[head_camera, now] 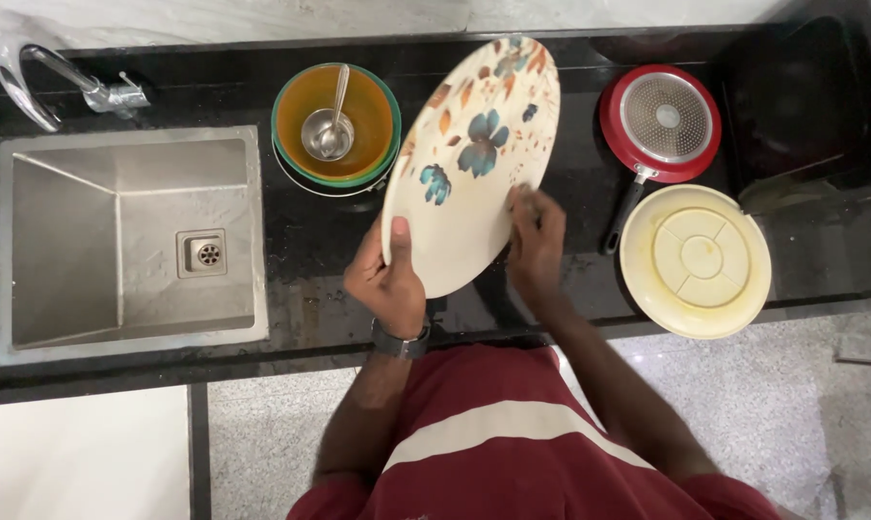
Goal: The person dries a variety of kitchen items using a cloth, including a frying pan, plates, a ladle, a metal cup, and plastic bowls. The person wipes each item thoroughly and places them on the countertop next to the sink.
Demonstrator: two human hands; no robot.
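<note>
Holding a cream oval plate with a blue and orange flower print over the black counter, between the steel sink and the pans on the right. Left hand is closed on the plate's near-left rim, thumb on the printed face. Right hand lies on the near-right part of the face, fingers curled; it looks more like pressing or rubbing than clamping, and whether anything sits under the fingers can't be told.

Risks, as a judgement:
- Only the left hand really pinches the rim. The counter near the sink looks wet, so the plate may be slick; a slip drops it edge-first onto the stone.
- Far end of the plate hangs close to the stacked orange and green bowls with a metal ladle inside. A swing left could knock them.
- The red frying pan and the upturned cream lid sit just right of the right forearm; an elbow sweep could shift them.

Orientation: plate is tilted up, printed face toward the camera. Long axis runs from the near-left, at the hands, to the far-right, top end pointing toward the back wall.
</note>
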